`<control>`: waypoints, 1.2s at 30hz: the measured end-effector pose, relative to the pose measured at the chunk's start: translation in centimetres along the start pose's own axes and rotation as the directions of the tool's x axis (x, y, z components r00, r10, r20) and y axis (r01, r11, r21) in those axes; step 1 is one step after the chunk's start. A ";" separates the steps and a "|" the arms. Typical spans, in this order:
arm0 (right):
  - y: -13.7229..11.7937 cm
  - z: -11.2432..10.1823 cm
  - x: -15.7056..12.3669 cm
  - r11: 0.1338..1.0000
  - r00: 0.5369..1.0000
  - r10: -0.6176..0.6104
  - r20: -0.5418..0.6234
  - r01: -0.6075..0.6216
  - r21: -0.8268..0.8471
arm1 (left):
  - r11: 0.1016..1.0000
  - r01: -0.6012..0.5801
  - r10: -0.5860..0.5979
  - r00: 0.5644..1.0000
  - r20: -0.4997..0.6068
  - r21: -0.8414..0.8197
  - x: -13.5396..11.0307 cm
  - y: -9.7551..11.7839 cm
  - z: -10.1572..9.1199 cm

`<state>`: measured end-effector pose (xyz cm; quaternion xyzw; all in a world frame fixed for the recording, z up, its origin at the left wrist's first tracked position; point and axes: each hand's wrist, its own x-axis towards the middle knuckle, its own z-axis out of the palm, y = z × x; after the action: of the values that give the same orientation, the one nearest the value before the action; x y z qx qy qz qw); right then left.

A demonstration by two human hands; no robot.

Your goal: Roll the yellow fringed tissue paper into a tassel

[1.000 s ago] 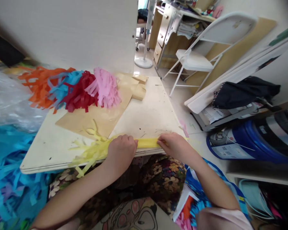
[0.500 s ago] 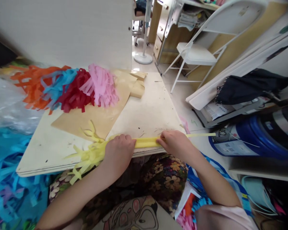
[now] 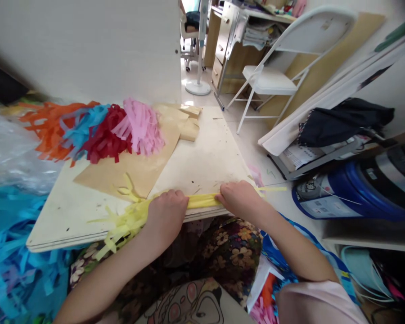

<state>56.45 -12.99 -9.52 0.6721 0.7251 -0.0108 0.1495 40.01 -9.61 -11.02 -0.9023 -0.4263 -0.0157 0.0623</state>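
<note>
A long yellow fringed paper strip point(image 3: 202, 200) lies along the near edge of a low wooden board point(image 3: 202, 162). My left hand point(image 3: 165, 213) is closed over it where the loose yellow fringe point(image 3: 121, 220) spreads out to the left. My right hand point(image 3: 239, 200) pinches the same strip farther right, and a thin yellow tail point(image 3: 273, 189) sticks out past the board's right corner. Between my hands the strip is folded flat and taut.
Finished tassels lie at the back left on brown paper point(image 3: 128, 168): orange point(image 3: 43, 128), blue point(image 3: 81, 126), dark red point(image 3: 104, 139), pink point(image 3: 143, 126). Blue fringe point(image 3: 10, 252) heaps at left. A white folding chair point(image 3: 273, 76), blue bucket point(image 3: 354, 193) and leaning boards stand at right.
My right hand slid slightly left along the strip, and the yellow tail now shows past the board's right corner. The view shifted a little; my left hand stays on the fringe.
</note>
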 end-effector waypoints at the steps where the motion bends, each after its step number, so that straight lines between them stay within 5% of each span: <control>1: -0.3 -0.2 0.0 1.000 0.999 0.017 -0.035 -0.018 -0.023 | 1.000 0.005 -0.005 1.000 -0.015 0.009 0.1 0.1 -0.1; 4: -1.7 -0.8 -0.2 0.991 0.971 0.036 -0.235 -0.066 -0.120 | 0.996 -0.078 0.085 0.986 -0.144 0.052 0.4 0.2 -0.3; 6: -2.5 -1.0 -0.4 0.988 0.950 -0.042 -0.310 -0.008 -0.157 | 0.967 -0.237 0.253 0.931 -0.262 0.089 0.6 0.3 -0.2; 10: -3.3 -0.7 -1.3 0.979 0.954 -0.181 -0.238 0.152 -0.137 | 0.905 -0.404 0.425 0.823 -0.376 0.138 0.2 0.1 0.9; 13: -4.1 0.1 -2.3 0.984 0.959 -0.127 -0.252 0.089 -0.154 | 0.893 -0.431 0.444 0.798 -0.407 0.130 -0.9 -0.4 1.8; 22: -9.0 2.4 -3.0 0.955 0.949 0.112 -0.295 -0.184 -0.231 | 0.913 -0.407 0.390 0.884 -0.257 -0.016 -3.8 -0.5 2.7; 36: -7.5 3.5 -2.8 0.989 0.907 0.135 -0.400 -0.149 -0.005 | 0.921 -0.390 0.369 0.875 -0.313 -0.004 -3.8 -0.3 4.2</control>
<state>49.92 -17.18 -13.58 0.7084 0.6897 0.1497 0.0113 37.29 -11.81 -15.47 -0.9564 -0.2253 -0.1569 0.0992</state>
